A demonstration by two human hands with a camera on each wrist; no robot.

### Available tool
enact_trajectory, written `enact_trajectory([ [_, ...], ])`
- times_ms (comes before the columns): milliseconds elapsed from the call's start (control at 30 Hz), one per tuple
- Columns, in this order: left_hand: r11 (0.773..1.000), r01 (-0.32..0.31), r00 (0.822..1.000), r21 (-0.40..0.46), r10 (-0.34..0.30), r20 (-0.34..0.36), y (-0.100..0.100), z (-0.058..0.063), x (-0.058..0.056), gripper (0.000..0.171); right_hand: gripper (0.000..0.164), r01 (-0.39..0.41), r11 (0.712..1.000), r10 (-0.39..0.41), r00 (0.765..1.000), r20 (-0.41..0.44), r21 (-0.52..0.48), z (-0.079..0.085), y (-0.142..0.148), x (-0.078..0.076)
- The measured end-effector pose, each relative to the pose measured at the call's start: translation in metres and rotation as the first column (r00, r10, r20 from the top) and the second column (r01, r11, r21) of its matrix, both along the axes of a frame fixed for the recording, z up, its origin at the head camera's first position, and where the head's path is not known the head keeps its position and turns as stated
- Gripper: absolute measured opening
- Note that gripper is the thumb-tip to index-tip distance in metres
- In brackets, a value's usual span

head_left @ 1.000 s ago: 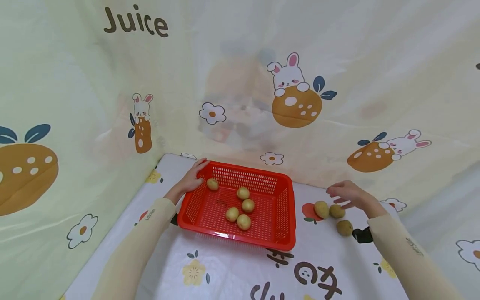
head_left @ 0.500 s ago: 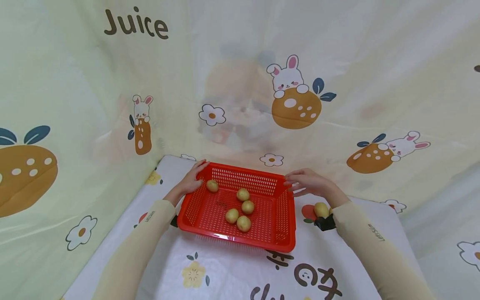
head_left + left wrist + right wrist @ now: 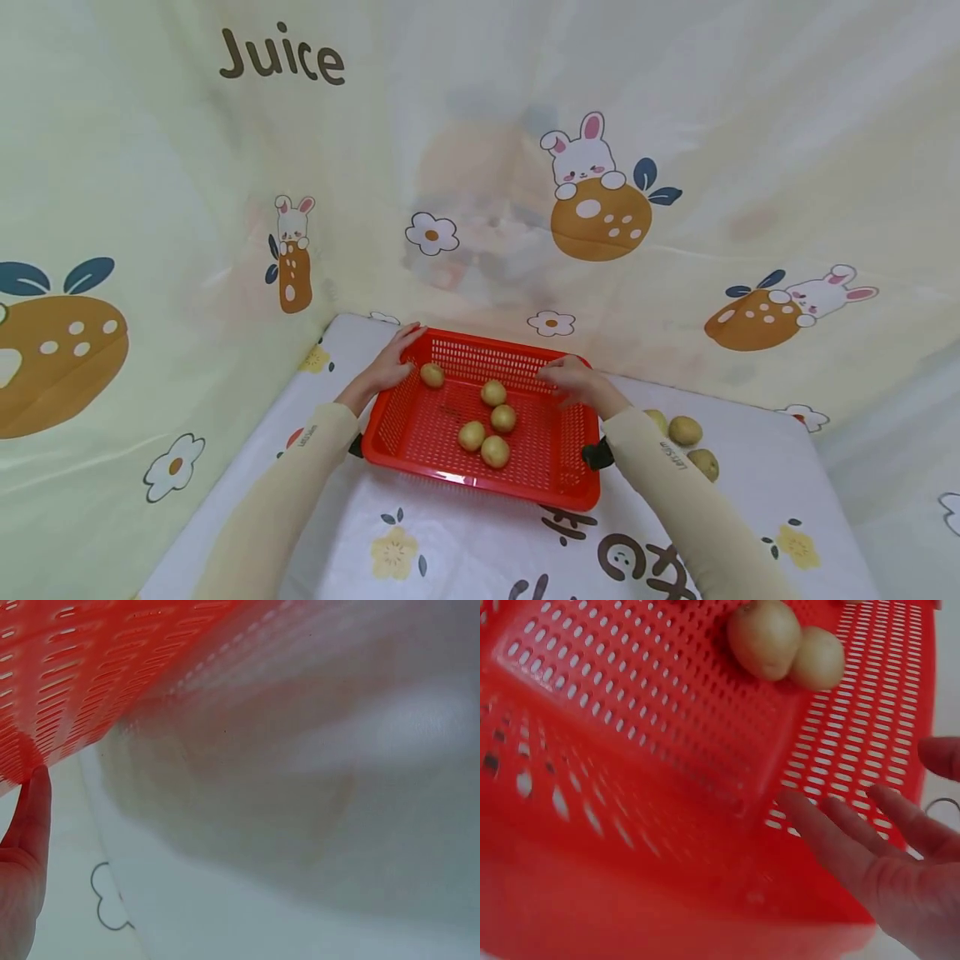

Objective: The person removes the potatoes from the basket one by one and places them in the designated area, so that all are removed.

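Note:
A red plastic basket point(image 3: 517, 483) with slotted walls holds several yellow potatoes point(image 3: 494, 451). At its back left corner my left hand point(image 3: 386, 367) grips the rim. There the thumb lies over the edge, while a finger point(image 3: 36, 799) presses the outer wall in the left wrist view. Over the right end of the basket hovers my right hand point(image 3: 576, 379), fingers spread and holding nothing. Two potatoes point(image 3: 765, 637) lie beyond its fingertips in the right wrist view. Outside the basket, three more potatoes point(image 3: 686, 430) sit on the cloth, one partly hidden by the right sleeve.
The table bears a white printed cloth point(image 3: 450, 550). A printed curtain point(image 3: 480, 283) hangs close behind the basket and along the left side. A dark wrist mount point(image 3: 597, 455) on my right arm overlaps the basket's right rim.
My right hand has moved left from the loose potatoes to above the basket's right end, bringing nothing. My left hand stays at the rim, and the potatoes keep their places.

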State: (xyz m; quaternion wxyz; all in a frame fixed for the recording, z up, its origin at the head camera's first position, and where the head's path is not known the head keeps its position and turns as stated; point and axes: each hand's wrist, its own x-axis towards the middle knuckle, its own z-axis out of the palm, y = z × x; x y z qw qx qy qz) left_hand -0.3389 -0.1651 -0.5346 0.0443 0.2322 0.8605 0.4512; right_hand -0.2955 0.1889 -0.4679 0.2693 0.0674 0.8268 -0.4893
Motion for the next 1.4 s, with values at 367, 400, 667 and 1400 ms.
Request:
enact_trajectory([
  [367,1.000,-0.006,1.000,0.016,0.006,-0.021,0.000,-0.004,0.005,0.071,0.042,0.090,0.996,-0.090,0.996,0.014,-0.010,-0.037,-0.013,-0.001],
  [400,1.000,-0.006,1.000,0.018,0.006,-0.024,-0.001,-0.005,0.005,0.071,0.041,0.086,0.996,-0.086,0.996,0.019,-0.017,-0.040,-0.014,-0.001],
  [667,1.000,-0.014,1.000,0.022,0.015,-0.020,-0.001,-0.003,0.003,0.072,0.033,0.052,0.991,-0.050,0.999,0.017,-0.126,-0.053,-0.035,0.000],
  [1400,1.000,-0.018,1.000,0.012,0.019,-0.025,0.003,-0.003,-0.001,0.072,0.018,0.247,0.963,-0.260,0.959,-0.113,-0.111,-0.068,-0.075,-0.001],
])
